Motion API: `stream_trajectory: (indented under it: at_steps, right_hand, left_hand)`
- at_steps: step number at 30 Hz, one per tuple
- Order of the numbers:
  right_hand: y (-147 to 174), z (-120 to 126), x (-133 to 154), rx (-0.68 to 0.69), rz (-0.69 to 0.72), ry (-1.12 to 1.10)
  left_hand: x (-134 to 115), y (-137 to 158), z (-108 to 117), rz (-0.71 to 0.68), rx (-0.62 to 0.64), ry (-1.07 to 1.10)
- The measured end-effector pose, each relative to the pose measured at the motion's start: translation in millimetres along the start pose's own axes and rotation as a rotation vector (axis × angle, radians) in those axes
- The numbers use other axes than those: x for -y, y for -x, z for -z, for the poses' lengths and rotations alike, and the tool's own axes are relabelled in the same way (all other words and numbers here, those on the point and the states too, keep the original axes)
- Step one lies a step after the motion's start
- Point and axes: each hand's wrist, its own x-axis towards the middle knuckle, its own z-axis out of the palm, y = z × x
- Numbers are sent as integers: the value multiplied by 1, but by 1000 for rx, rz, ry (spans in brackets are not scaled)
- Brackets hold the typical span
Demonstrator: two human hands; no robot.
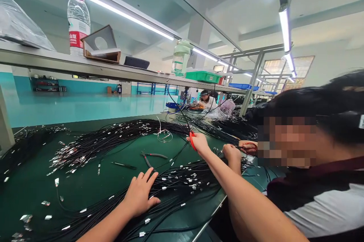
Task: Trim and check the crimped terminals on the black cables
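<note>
No legible text (bottle label (76, 37) unclear).

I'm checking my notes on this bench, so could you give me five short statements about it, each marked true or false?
1. The right hand holds a red-handled tool. True.
2. The left hand grips the pliers. False: it lies with fingers spread over black cables, and the pliers lie on the green table.
3. The red-capped bottle stands on the shelf. True.
4. The green tray sits among the cables on the table. False: it is up on the shelf.
5. A co-worker is close by on the person's left. False: the co-worker is on the right.
</note>
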Motion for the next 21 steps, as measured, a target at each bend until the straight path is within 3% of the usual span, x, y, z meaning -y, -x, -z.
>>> stream_trajectory:
  at_steps: [6,12,16,21]
  right_hand:
    - [-29,18,34,-69,4,110]
    - [-43,42,46,-238,-25,213]
    - [-45,75,70,-399,9,249]
    - [-42,135,133,-593,141,244]
  left_hand:
    - [-5,7,0,12,-212,-214]
    - [-10,6,-1,68,-226,-252]
    - [-8,-1,-7,109,-214,-255]
    - [-1,0,-12,133,-226,-246]
